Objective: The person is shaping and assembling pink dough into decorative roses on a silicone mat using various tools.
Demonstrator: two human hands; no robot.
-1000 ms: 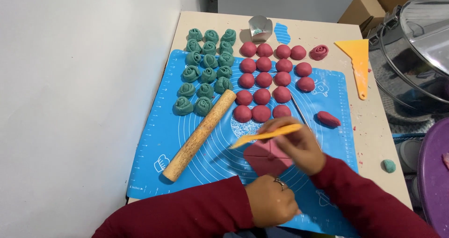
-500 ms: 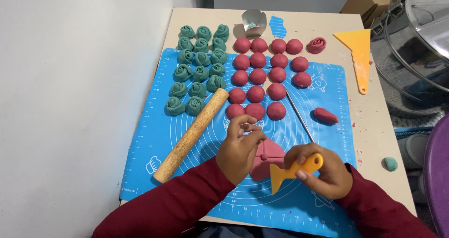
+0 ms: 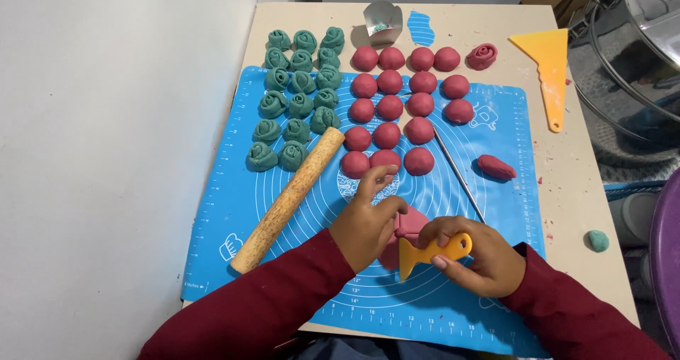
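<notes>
The red dough lump [image 3: 407,225] sits near-centre on the blue mat [image 3: 234,183], left hand [image 3: 365,222] fingers pinching its top, right hand [image 3: 474,254] gripping a small yellow scraper [image 3: 425,252] against it, red dough balls [image 3: 389,109] just beyond, rolling pin [image 3: 290,190] left.

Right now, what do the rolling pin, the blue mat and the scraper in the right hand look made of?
Rolling pin: apparently wood, matte, speckled tan grain. Blue mat: probably silicone, thin, flat, smooth with printed rings. Scraper in the right hand: likely plastic, smooth uniform orange.
</notes>
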